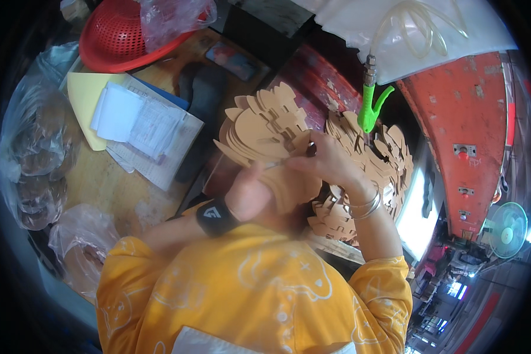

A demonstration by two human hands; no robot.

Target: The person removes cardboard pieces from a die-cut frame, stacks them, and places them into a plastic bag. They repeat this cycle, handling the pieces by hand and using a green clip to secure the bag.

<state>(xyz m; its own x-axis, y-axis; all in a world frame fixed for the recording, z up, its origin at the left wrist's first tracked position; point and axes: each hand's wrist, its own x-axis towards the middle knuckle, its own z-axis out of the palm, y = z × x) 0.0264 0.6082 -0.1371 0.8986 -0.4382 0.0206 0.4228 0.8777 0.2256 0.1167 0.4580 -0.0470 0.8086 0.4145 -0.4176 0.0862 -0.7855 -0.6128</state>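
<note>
A thick stack of tan, flat die-cut pieces (259,127) with notched, curved edges fans out in front of my body. My right hand (330,159), with bangles at the wrist, pinches a tan die-cut piece (298,152) between thumb and fingers at the stack's right side. Beside the near left edge of the stack is my left hand (249,193), thumb pointing up. It is blurred and its fingers are hidden, so its grip cannot be made out. A black wristband (217,217) circles that wrist.
More tan pieces (369,153) are heaped on the right, below a green air blow gun (369,112) on a clear hose. Papers (141,121), a red plastic basket (115,38) and a phone (230,60) lie on the wooden table (100,189). Red machine panel (463,118) at right.
</note>
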